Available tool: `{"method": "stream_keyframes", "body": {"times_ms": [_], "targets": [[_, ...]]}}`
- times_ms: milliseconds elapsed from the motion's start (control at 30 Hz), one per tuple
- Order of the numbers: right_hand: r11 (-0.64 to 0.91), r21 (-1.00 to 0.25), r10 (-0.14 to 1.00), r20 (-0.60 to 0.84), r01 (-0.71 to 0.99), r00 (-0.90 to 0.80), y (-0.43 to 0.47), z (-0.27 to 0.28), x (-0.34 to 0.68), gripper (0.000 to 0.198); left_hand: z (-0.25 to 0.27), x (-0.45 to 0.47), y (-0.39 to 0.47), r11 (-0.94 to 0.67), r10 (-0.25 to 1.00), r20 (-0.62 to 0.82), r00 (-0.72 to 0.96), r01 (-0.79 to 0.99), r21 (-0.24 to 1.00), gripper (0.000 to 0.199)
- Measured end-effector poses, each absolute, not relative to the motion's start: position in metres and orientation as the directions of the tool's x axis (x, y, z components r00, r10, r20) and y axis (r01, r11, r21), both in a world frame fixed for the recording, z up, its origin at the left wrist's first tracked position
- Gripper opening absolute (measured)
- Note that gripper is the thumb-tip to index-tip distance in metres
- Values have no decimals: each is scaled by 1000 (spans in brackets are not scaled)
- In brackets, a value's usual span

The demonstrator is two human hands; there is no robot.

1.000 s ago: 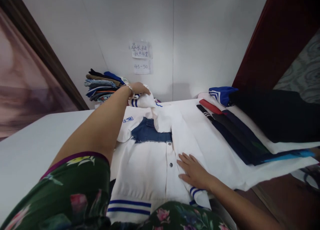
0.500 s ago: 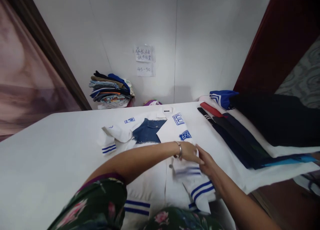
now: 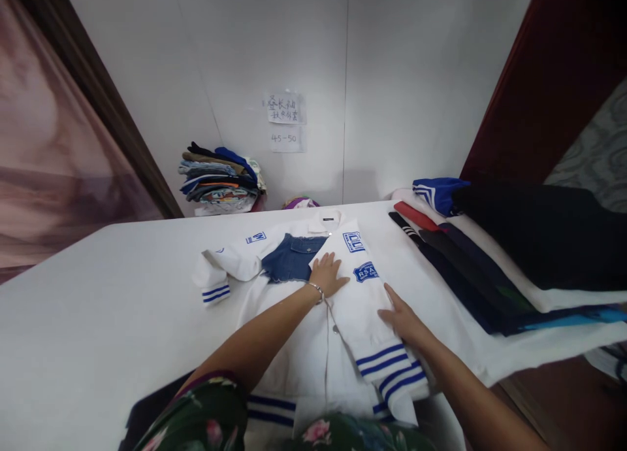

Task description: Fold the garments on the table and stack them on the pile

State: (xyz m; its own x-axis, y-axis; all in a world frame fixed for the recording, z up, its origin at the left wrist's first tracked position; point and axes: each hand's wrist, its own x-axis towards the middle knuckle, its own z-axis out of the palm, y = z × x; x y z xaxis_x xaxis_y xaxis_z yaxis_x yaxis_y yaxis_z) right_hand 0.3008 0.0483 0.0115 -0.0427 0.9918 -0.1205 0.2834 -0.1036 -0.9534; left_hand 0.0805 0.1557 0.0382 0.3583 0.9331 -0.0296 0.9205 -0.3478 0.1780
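A white jacket (image 3: 304, 333) with a blue denim chest panel, blue-striped cuffs and a blue-striped hem lies front up on the table. Its right-hand sleeve (image 3: 367, 307), bearing blue patches, is folded inward over the front and slants down to its striped cuff. On the inner edge of that sleeve, beside the denim panel, my left hand (image 3: 329, 276) rests flat with fingers spread. My right hand (image 3: 404, 317) touches the sleeve's outer edge, thumb and fingers apart. The other sleeve (image 3: 230, 266) extends to the left, bent, its cuff on the table.
Dark, red and white garments (image 3: 455, 268) lie layered along the right, with a blue garment (image 3: 435, 195) and a large black one (image 3: 543, 235) behind. A pile of folded clothes (image 3: 220, 180) stands at the back left. Paper notes (image 3: 287, 121) hang on the wall.
The sleeve that both hands held by its cuff end now lies flat across the front. My left hand has moved up and left and spread out; my right hand has opened at the sleeve's edge.
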Motion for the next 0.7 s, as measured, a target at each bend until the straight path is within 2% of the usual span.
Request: {"method": "stream_keyframes", "body": {"times_ms": [100, 167, 300, 367, 400, 467, 567, 700], "targets": [[-119, -797, 991, -129, 592, 26, 49, 14, 310, 77, 16, 76, 166, -258, 952, -124, 281, 950, 176, 76], [1, -684, 1000, -12, 730, -13, 47, 25, 310, 68, 4, 77, 168, -252, 957, -101, 272, 951, 178, 77], [343, -545, 932, 300, 765, -203, 46, 51, 289, 58, -6, 79, 165, -263, 961, -42, 274, 948, 182, 79], [461, -483, 879, 360, 744, -311, 48, 52, 275, 58, -5, 78, 163, -269, 959, -38, 281, 943, 194, 79], [480, -459, 873, 331, 748, -358, 51, 48, 269, 59, -4, 77, 162, -273, 958, -37, 286, 941, 200, 79], [440, -425, 897, 165, 791, -410, 56, 32, 262, 61, -3, 75, 161, -279, 956, -32, 292, 937, 212, 79], [348, -388, 915, -56, 853, -399, 63, 4, 262, 64, -3, 72, 160, -287, 954, -16, 298, 930, 231, 78], [345, -377, 918, -55, 860, -393, 63, -12, 268, 66, -4, 72, 159, -287, 954, -13, 300, 924, 252, 77]]}}
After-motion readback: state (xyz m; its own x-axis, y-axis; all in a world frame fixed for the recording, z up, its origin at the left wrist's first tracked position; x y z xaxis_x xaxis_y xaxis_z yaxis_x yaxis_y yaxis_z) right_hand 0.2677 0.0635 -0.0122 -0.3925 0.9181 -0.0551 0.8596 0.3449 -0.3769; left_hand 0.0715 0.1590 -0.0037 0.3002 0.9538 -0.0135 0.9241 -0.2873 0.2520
